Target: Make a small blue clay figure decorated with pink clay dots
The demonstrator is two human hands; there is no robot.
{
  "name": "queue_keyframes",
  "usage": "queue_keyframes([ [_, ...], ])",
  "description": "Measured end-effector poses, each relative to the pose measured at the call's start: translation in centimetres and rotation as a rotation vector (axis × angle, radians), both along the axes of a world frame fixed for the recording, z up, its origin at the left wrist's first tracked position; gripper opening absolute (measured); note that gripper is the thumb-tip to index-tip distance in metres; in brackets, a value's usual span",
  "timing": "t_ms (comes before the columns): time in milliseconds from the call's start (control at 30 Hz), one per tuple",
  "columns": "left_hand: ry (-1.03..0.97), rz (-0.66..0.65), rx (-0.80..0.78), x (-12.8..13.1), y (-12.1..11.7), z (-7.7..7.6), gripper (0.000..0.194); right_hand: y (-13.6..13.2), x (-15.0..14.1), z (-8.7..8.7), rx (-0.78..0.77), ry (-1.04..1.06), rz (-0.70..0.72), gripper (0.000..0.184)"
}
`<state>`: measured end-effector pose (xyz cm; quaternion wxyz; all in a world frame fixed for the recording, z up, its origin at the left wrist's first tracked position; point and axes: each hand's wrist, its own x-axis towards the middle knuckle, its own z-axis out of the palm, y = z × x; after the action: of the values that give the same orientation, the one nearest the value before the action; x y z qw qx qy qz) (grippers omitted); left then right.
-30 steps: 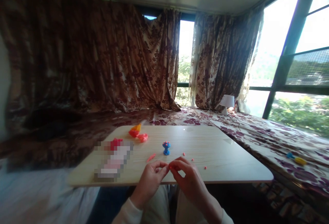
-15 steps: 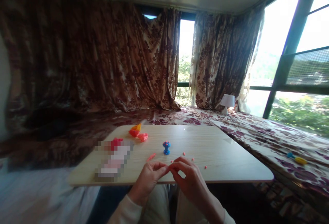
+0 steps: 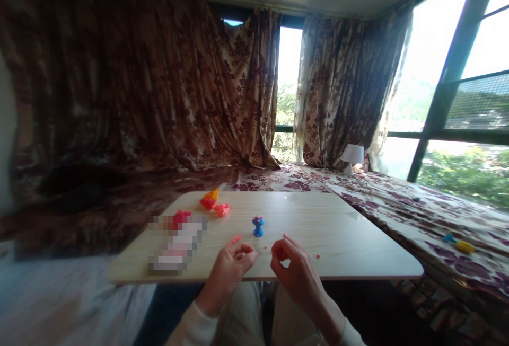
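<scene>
Over the near edge of the table, my left hand (image 3: 233,269) is closed in a pinch, thumb against curled fingers. My right hand (image 3: 296,269) is apart from it on the right, also pinched, its thumb and fingers forming a ring. Whatever either pinch holds is too small or hidden to see. Beyond the hands stands a small blue figure (image 3: 258,227) with pink dots on top, apparently modelling clay. One tiny pink ball (image 3: 266,247) lies between the hands, and another pink ball (image 3: 318,256) lies to the right. A pink strip (image 3: 235,239) shows behind my left hand.
The pale wooden table (image 3: 338,224) carries crumpled red and yellow wrapping (image 3: 209,200), a coral-pink lump (image 3: 221,209), a dark pink piece (image 3: 180,219) and a blurred-out flat object (image 3: 178,245). A white lamp (image 3: 352,155) and a blue-and-yellow item (image 3: 461,244) are on the flowered cloth.
My hands have come apart: their fingertips met before, and now a gap lies between them. The blue figure and the pink balls stay where they were.
</scene>
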<state>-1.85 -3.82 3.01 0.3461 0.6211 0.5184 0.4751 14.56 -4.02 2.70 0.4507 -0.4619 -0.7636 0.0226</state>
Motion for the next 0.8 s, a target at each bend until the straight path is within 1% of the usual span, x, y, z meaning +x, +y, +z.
queue_keyframes([
  [67, 0.138, 0.079, 0.155, -0.4, 0.1, -0.2, 0.015, 0.3, 0.4, 0.0, -0.071, -0.035, 0.007, 0.013],
  [133, 0.325, 0.127, 0.321, -0.5, 0.3, -0.5, 0.012, 0.5, 0.5, -0.2, -0.156, -0.102, 0.027, 0.016],
  [167, 0.419, 0.142, 0.378, -0.5, 0.3, -0.6, 0.012, 0.6, 0.4, -0.3, -0.189, -0.144, 0.031, 0.017],
  [267, 0.649, 0.159, 0.457, -0.2, 0.2, -1.3, 0.017, 0.8, 0.1, -0.9, -0.225, -0.258, 0.024, 0.022],
  [333, 0.739, 0.163, 0.476, 0.1, 0.0, -1.5, 0.019, 0.8, -0.1, -1.2, -0.229, -0.307, 0.024, 0.024],
  [433, 0.794, 0.163, 0.487, 0.2, -0.2, -1.7, 0.021, 0.4, -0.1, -1.2, -0.226, -0.371, 0.031, 0.025],
  [600, 0.796, 0.149, 0.508, 0.1, -0.6, -1.8, 0.024, -0.1, -0.2, -0.8, -0.197, -0.408, 0.049, 0.027],
  [800, 0.852, 0.155, 0.615, -0.1, -1.2, -2.4, 0.023, 0.0, -0.2, -0.6, -0.137, -0.392, 0.036, 0.025],
])
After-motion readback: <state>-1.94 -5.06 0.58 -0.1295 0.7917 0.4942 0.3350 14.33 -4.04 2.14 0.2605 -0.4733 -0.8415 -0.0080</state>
